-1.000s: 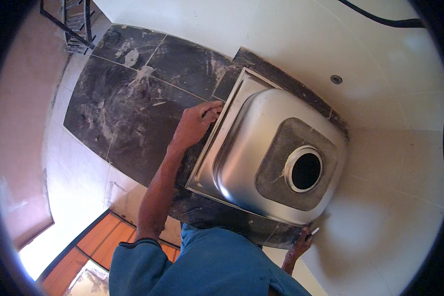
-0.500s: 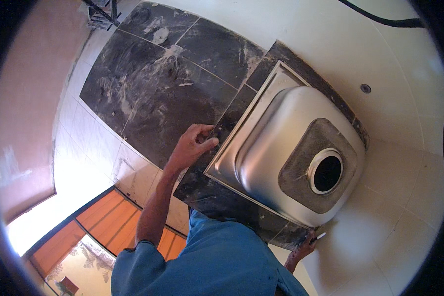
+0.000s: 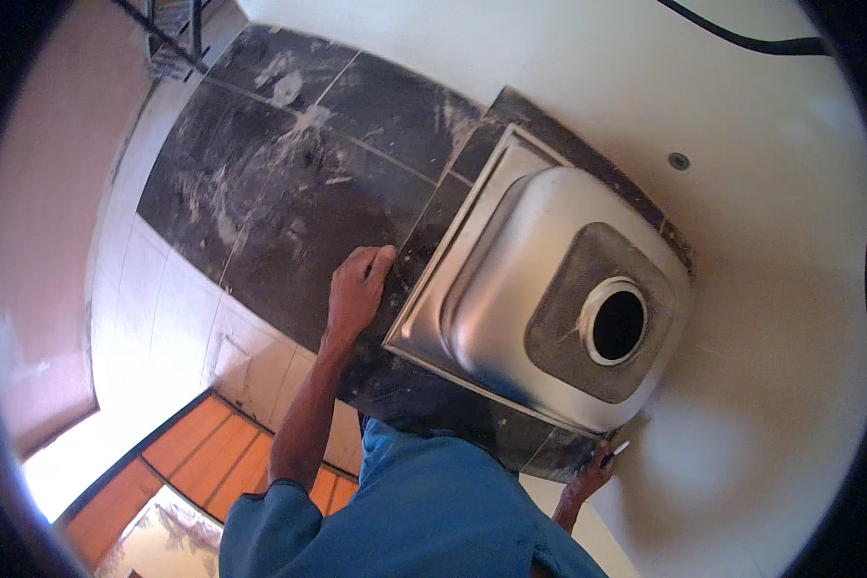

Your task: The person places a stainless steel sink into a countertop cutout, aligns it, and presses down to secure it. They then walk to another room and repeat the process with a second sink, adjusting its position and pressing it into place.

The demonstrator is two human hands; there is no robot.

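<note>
facing the sink (image 3: pixel 549 279), lying upside down on the dark counter (image 3: pixel 279 222) near the pale wall (image 3: pixel 780 318) and pointing its drain hole (image 3: pixel 618 326) up. curling the left hand (image 3: pixel 356 289) loosely, pressing its fingers together just left of the sink's rim. pinching a white stick (image 3: pixel 621 448) in the right hand (image 3: pixel 593 467) by the counter's near right corner, showing finger placement too small to tell.

Left hand (image 3: pixel 358 291) near upside-down steel sink (image 3: pixel 522 275) on black tiles (image 3: pixel 303 217)
</note>
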